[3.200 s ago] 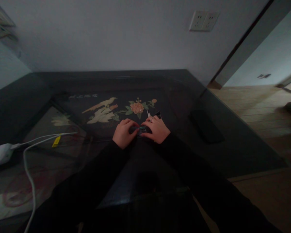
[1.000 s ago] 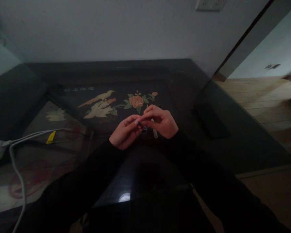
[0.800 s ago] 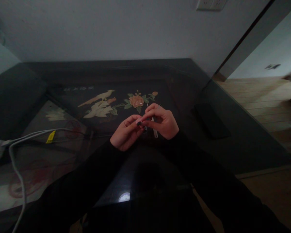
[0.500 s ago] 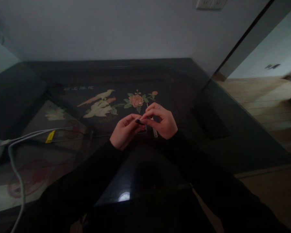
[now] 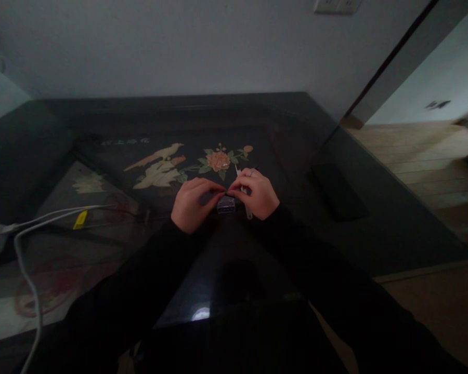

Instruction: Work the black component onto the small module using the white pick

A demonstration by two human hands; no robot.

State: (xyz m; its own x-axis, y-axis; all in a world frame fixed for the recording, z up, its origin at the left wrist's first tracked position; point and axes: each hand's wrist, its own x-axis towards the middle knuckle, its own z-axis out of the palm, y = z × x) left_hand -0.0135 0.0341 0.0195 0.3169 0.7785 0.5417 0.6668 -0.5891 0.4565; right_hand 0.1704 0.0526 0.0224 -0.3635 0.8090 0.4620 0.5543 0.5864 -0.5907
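Note:
My left hand (image 5: 190,203) and my right hand (image 5: 257,193) meet over a dark glass-topped table (image 5: 335,228), fingertips almost touching. Between the fingertips is a tiny dark item, too small and dim to name. Just below them a small clear box (image 5: 226,204) lies on the glass. My right hand, with a ring on one finger, also holds a thin white stick (image 5: 246,203) that pokes out above and below the palm. Both sleeves are black.
A bird-and-flower inlay (image 5: 187,165) shows under the glass beyond my hands. A flat dark rectangular thing (image 5: 337,192) lies to the right. A white charger with cables (image 5: 19,236) and a yellow tag (image 5: 80,218) lie at the left. Wall behind, doorway and wood floor to the right.
My hands were raised and pinching something together; now both have dropped toward the table, palms turned down, and the small clear box shows below the fingertips.

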